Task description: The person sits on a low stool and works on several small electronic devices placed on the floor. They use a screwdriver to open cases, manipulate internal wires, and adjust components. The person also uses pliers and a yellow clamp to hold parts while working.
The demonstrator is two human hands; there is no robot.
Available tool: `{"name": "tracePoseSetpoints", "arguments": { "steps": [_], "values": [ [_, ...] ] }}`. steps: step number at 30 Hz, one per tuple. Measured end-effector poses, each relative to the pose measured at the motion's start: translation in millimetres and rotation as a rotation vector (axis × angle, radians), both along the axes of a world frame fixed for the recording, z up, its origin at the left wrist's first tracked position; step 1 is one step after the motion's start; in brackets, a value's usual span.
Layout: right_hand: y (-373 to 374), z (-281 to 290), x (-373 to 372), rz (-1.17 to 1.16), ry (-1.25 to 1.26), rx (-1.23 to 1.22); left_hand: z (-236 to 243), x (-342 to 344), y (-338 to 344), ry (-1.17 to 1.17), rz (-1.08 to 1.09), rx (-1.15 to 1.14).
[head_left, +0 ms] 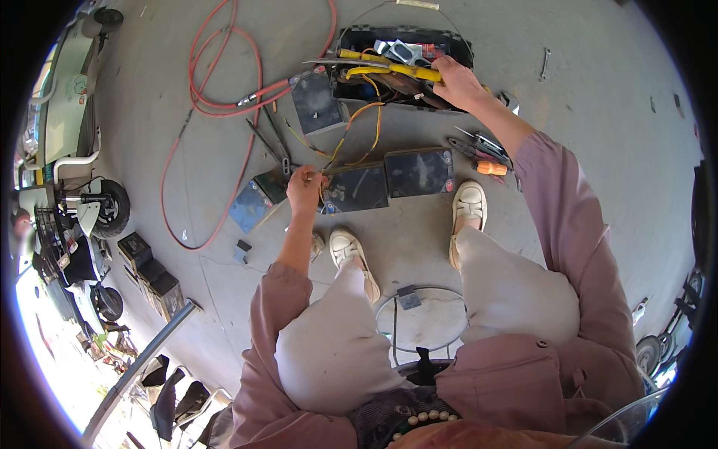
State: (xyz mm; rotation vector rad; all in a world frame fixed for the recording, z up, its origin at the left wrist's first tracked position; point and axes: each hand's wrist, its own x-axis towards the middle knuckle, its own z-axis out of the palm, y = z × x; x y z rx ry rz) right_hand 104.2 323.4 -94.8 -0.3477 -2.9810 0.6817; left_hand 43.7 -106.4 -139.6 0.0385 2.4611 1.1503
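- Sitting over a concrete floor (419,247), a person in a dusty-pink jacket and pale trousers worked with both arms stretched forward, white shoes planted just short of a row of batteries.
- A pale green scooter (63,97) stood at the far left edge, well apart from the work, with a few dark battery blocks (153,277) lying on the floor beside it.
- A red cable (224,90) looped in wide coils across the floor to the left of the tool box.
- A black tool box (400,67) lay open at the top, crammed with tools and wire; the right hand (458,81) reached into it, its grip clenched around the yellow handle of a tool (393,69) resting across the box.
- Two dark batteries (389,178) lay side by side in front of the shoes, a third (315,101) leaned just left of the box, and a bluish one (254,200) sat tilted at the left.
- Yellow and orange wires (359,123) ran from the box down toward the middle batteries.
- The left hand (304,188) rested at the left corner of the nearer battery, its grip pinched on something small at the wire ends; what exactly could not be told.
- Pliers with an orange handle (486,161) lay beside the right forearm.
- A small wrench (544,63) lay alone at the upper right.
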Motion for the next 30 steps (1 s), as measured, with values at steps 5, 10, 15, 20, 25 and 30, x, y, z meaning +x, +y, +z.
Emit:
{"name": "tracePoseSetpoints", "arguments": {
  "steps": [5,10,15,20,25,30],
  "values": [
    [-3.6,48.7,37.4,-0.131,0.179,-0.254,64.6,-34.2,34.8,0.326,-0.158,0.05],
    [13.7,42.1,131.0,-0.584,0.39,-0.699,115.5,-71.6,107.1,0.571,-0.482,-0.028],
    [32.9,-27.4,182.4,-0.927,0.255,-0.581,129.2,-88.8,193.6,0.808,-0.83,-0.245],
    [40.2,-71.9,183.7,-0.982,-0.054,-0.345,99.2,-94.2,227.1,0.823,-0.848,-0.491],
    [28.2,-78.7,171.1,-0.855,-0.233,-0.24,79.2,-90.0,217.4,0.856,-0.863,-0.618],
    [23.7,-87.0,178.0,-0.745,-0.185,-0.17,85.1,-85.0,223.4,0.804,-0.893,-0.635]
  ]
}}
